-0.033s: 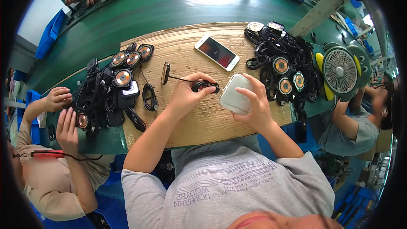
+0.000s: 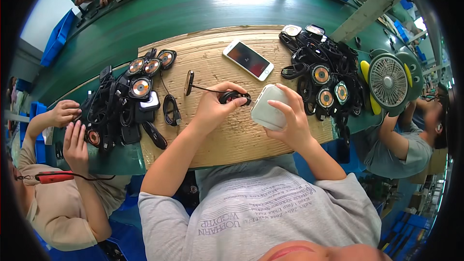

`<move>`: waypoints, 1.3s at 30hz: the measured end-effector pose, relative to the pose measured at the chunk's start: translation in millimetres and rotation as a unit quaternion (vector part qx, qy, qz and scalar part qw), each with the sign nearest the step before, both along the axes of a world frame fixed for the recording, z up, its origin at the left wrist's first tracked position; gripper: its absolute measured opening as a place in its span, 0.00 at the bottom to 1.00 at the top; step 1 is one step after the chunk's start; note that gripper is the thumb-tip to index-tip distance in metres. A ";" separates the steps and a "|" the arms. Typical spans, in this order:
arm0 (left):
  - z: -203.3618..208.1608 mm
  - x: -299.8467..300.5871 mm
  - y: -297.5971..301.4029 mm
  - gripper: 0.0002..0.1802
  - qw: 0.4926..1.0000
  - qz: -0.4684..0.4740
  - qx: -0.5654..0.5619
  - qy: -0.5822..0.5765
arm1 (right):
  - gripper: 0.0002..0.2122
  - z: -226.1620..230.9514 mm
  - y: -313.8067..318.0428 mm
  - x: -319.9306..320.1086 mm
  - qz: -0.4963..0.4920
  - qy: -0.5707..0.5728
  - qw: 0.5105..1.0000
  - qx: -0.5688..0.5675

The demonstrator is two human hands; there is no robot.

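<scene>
My left hand [image 2: 217, 108] is closed around the coiled black cable [image 2: 233, 97] of a wireless charger. The charger's round disc [image 2: 189, 83] stands out to the left on a straight stretch of cable, seen nearly edge-on. In my right hand [image 2: 293, 128] is a white rounded block like a power bank [image 2: 268, 112], tilted with its slotted side toward the cable. The cable's end is close to that side; whether they touch I cannot tell. Beyond my hands a white-framed phone [image 2: 248, 60] lies face up on the cardboard [image 2: 205, 48].
Piles of black chargers with copper coils lie left [image 2: 141, 88] and right [image 2: 321, 74]. A green fan [image 2: 388, 81] with yellow parts stands at the right. A co-worker's hands [image 2: 75, 147] are by the left pile. Behind the cardboard runs a green surface [image 2: 203, 5].
</scene>
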State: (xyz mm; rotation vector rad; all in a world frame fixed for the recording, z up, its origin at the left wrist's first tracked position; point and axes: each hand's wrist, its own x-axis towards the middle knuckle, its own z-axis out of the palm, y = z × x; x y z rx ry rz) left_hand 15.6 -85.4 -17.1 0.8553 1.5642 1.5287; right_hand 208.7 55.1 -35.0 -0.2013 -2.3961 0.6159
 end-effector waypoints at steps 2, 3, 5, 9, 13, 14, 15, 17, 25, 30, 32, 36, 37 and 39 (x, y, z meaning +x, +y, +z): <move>0.2 2.5 -0.5 0.08 1.000 0.003 0.005 0.003 | 0.37 1.4 -1.9 -0.9 0.001 -0.002 1.000 0.001; 0.1 3.7 -1.3 0.08 1.000 0.007 0.010 0.007 | 0.37 2.3 -3.0 -1.6 0.003 -0.004 1.000 0.002; -0.1 4.3 -3.3 0.08 1.000 0.014 0.019 0.015 | 0.36 4.2 -5.1 -3.5 0.007 -0.007 1.000 0.003; -8.2 -1.5 -6.6 0.15 0.998 -0.025 -0.029 0.058 | 0.38 7.5 -15.9 -7.9 0.007 -0.045 0.998 0.048; -6.8 8.6 -2.3 0.24 1.000 -0.006 0.012 -0.021 | 0.40 14.4 -14.8 -2.5 0.004 -0.030 0.994 -0.102; -5.5 12.6 0.1 0.27 0.997 0.009 0.043 -0.069 | 0.40 16.9 -11.7 1.1 0.002 -0.018 0.983 -0.183; -5.0 12.2 -0.3 0.31 0.990 0.024 0.074 -0.117 | 0.41 19.4 -9.5 4.0 0.002 -0.008 0.965 -0.262; -12.4 -1.1 -2.7 0.31 0.971 0.033 0.089 -0.221 | 0.42 24.2 -4.6 15.9 0.008 -0.012 0.957 -0.290; -23.5 -27.6 -8.9 0.31 0.843 0.157 0.215 -0.468 | 0.41 35.8 1.3 21.1 0.053 -0.183 0.979 -0.076; -10.0 -32.6 -15.0 0.38 0.879 0.157 0.224 -0.390 | 0.36 42.0 18.4 -32.1 0.006 -0.130 0.990 -0.057; -17.0 -45.0 -17.9 0.32 0.868 0.141 0.254 -0.403 | 0.33 37.9 23.6 -66.2 -0.035 -0.171 0.984 0.032; -4.9 -51.2 -22.4 0.36 0.861 0.179 0.265 -0.395 | 0.30 3.2 41.4 -107.8 -0.035 -0.173 0.975 0.136; -4.8 -51.9 -23.8 0.38 0.853 0.180 0.271 -0.407 | 0.29 6.9 39.4 -109.7 -0.033 -0.186 0.977 0.097; -4.9 -53.1 -25.7 0.39 0.857 0.174 0.278 -0.397 | 0.27 18.9 37.9 -110.1 -0.033 -0.213 0.976 0.020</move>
